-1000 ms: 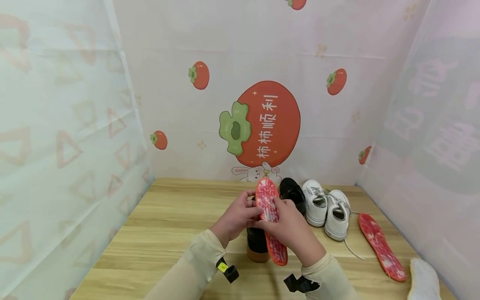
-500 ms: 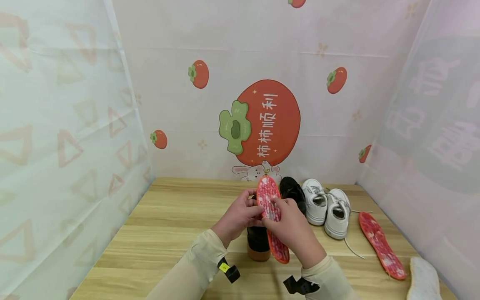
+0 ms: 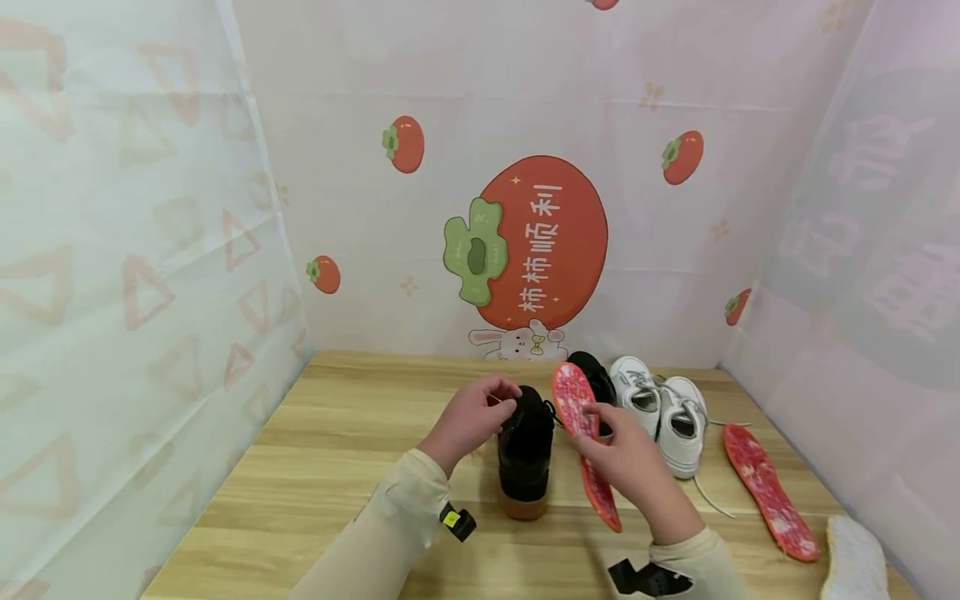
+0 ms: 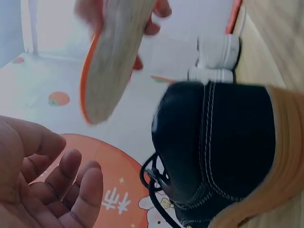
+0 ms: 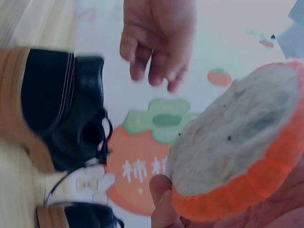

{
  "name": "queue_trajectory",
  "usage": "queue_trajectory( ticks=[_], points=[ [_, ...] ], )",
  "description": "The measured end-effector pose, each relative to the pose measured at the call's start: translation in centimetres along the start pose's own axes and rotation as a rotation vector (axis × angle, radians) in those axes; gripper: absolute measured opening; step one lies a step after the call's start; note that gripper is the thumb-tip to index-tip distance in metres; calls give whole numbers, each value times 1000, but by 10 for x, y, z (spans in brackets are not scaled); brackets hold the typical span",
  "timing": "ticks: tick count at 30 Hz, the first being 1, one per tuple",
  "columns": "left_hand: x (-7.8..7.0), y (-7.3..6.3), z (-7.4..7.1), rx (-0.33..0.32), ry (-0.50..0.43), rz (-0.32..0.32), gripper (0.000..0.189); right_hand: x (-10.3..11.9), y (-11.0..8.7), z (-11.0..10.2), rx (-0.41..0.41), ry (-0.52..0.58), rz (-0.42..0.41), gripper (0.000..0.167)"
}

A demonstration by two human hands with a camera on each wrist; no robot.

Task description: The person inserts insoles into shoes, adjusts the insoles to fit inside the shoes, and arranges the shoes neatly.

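Note:
My right hand (image 3: 626, 458) pinches a red-and-white mottled insole (image 3: 572, 400) with an orange edge, held tilted to the right of a black shoe (image 3: 522, 467). Both wrist views show the insole's whitish underside (image 5: 232, 128). The black shoe, with laces and a tan sole, stands on the table with its heel toward me. My left hand (image 3: 468, 421) is beside the shoe's upper left, fingers loosely bent and holding nothing. In the left wrist view, that hand (image 4: 52, 180) is apart from both the shoe and the insole.
A second black shoe (image 3: 587, 367) stands behind the held insole. Right of it are two white sneakers (image 3: 681, 450) with loose laces. Another red insole (image 3: 768, 492) and a whitish pad (image 3: 855, 558) lie along the right side of the wooden table (image 3: 360, 400).
My left hand has let go of the insole. My right hand has carried it to the right, uncovering the black shoe's opening.

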State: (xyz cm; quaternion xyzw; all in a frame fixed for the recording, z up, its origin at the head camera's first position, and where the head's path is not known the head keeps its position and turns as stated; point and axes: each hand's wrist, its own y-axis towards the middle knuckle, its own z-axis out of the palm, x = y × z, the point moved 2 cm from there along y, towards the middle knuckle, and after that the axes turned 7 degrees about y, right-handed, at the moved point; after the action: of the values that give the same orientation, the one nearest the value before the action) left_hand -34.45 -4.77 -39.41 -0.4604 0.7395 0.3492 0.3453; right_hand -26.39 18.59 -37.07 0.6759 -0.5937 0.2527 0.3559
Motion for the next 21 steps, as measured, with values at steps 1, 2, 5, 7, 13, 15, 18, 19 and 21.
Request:
queue_trajectory(
  ticks=[1,2,5,7,13,15,18,19,21],
  points=[
    [0,2,1,-2,77,35,18,-4,-1,-4,6,1,14,51],
    [1,5,3,5,153,67,16,-7,-3,-7,15,-2,29,52],
    [4,13,12,67,410,186,11,-10,-7,-13,55,-7,55,52],
    [7,18,18,116,588,258,10,-10,-9,-14,91,14,69,52],
    [13,31,27,173,982,390,16,-4,-14,-15,159,-13,15,37],
    [15,34,29,180,1082,453,18,-2,-16,-16,188,-45,-24,29],
    [14,37,29,183,1161,572,16,-1,-17,-16,239,-101,-86,20],
    [13,38,30,184,1163,602,14,0,-17,-16,256,-120,-109,18],
    [12,41,29,191,1144,647,8,1,-17,-15,292,-142,-139,16]
  ],
)
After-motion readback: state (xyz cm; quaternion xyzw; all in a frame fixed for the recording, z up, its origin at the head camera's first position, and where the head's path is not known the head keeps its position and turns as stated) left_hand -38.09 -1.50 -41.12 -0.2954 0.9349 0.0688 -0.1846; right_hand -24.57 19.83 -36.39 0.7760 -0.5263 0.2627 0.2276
